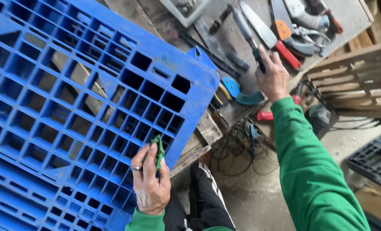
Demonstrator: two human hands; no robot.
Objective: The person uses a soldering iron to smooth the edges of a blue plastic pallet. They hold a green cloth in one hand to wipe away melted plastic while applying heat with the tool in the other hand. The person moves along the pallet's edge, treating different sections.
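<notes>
A big blue plastic pallet with a grid of square openings fills the left of the head view. My left hand, a ring on one finger, rests against its lower edge and pinches a small green piece. My right hand, in a green sleeve, reaches up to the workbench and grips the dark handle of a long metal tool lying there.
The workbench carries several hand tools: knives, a saw with a red handle, pliers. A tangle of black cable lies on the concrete floor. A wooden pallet stands at right, a black plastic pallet at lower right.
</notes>
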